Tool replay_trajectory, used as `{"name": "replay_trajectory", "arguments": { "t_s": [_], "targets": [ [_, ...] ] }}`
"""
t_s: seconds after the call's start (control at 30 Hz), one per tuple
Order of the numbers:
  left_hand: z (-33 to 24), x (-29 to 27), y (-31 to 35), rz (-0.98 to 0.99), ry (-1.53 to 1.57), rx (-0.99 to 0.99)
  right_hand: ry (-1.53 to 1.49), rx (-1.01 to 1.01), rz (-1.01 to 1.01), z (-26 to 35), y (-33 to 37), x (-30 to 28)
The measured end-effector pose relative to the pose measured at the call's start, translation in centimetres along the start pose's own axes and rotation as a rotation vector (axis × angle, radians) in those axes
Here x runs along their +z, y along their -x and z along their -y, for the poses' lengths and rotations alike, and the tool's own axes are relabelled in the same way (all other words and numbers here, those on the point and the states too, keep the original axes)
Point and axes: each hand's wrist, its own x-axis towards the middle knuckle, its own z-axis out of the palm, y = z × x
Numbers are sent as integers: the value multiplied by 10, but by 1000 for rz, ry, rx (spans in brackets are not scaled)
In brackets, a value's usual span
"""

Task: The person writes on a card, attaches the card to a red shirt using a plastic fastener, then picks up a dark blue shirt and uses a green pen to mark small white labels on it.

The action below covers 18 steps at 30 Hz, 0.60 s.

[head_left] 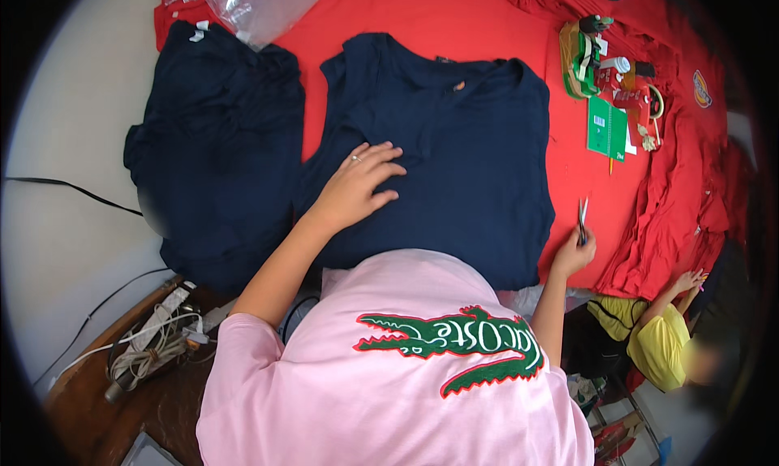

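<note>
A navy sleeveless top (pixel 479 174) lies spread out on a red cloth-covered table (pixel 454 15), its neckline at the far side. My left hand (pixel 361 183) rests on the left part of the top, fingers stretched out and holding nothing. To the right of the top, my right hand (pixel 574 253) is closed round the handles of a small pair of scissors (pixel 583 218). The blades point away from me, over the red cloth. Left of the top, more navy garments (pixel 223 149) lie in a pile.
Clear plastic bags (pixel 260 7) lie at the far left. A green notebook (pixel 607 129), a pencil (pixel 611 166) and a tape dispenser (pixel 580 60) sit at the right. Red garments (pixel 673 182) are heaped along the right edge. Another person in yellow (pixel 661 348) is at the lower right. Tangled cables (pixel 154 344) hang lower left.
</note>
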Motion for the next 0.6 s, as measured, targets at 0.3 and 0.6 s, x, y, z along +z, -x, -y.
{"name": "replay_trajectory", "arguments": {
  "t_s": [0.3, 0.6],
  "targets": [
    [5, 37, 30, -327, 807, -774, -733, 88, 179, 106, -51, 13],
    [-16, 65, -30, -349, -235, -63, -1061, -89, 919, 252, 60, -29]
  ]
}}
